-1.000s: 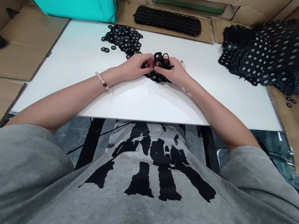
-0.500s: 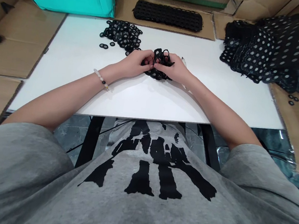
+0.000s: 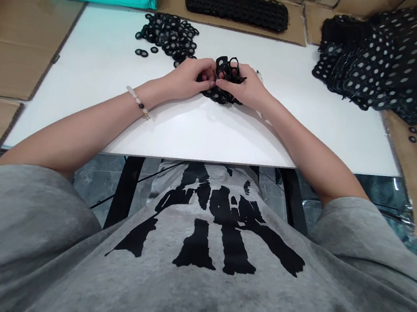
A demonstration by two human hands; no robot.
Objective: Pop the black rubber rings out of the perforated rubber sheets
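Right at the centre of the white worktop (image 3: 88, 85), both hands are locked in on a tangled black rubber clump of linked rings (image 3: 226, 72). The left hand (image 3: 185, 78), with a pale beaded bracelet (image 3: 138, 104) at its wrist, is curled closed, and so is the right hand (image 3: 245, 90). Their fingertips meet in the clump and pinch it tight, though the exact hold is hidden behind the fingers. Just beyond, towards the far edge, sits a loose pile of separate black rings with pale centres (image 3: 166, 34). Over the far right corner looms a much bigger heap of black sheets dotted with pale rings (image 3: 380, 60), and a long black ring strip (image 3: 236, 6) lies on cardboard past the far edge. Judging by those piles, far more sits joined than loose.
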